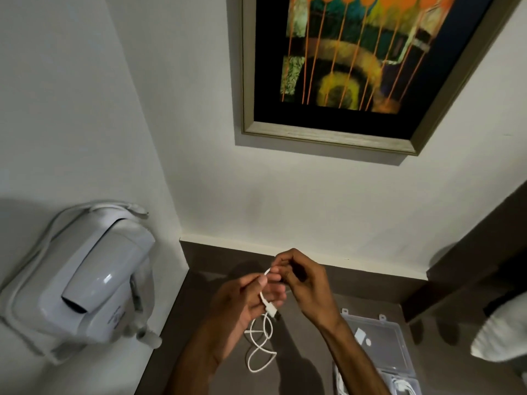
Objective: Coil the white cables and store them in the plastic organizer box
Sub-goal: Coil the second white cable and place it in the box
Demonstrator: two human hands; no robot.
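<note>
Together both hands pinch the white cable (263,295), hanging near-vertical.

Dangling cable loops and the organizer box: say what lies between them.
Head view: only the right forearm crosses between the cable loops and organizer box; beneath it, bare dark countertop.

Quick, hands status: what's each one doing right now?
Left hand: closed on the white cable near its plug.
Right hand: pinching the same cable higher up.

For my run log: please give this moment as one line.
hands: left and right hold cable | cable: loops hang | box: open, right
</note>
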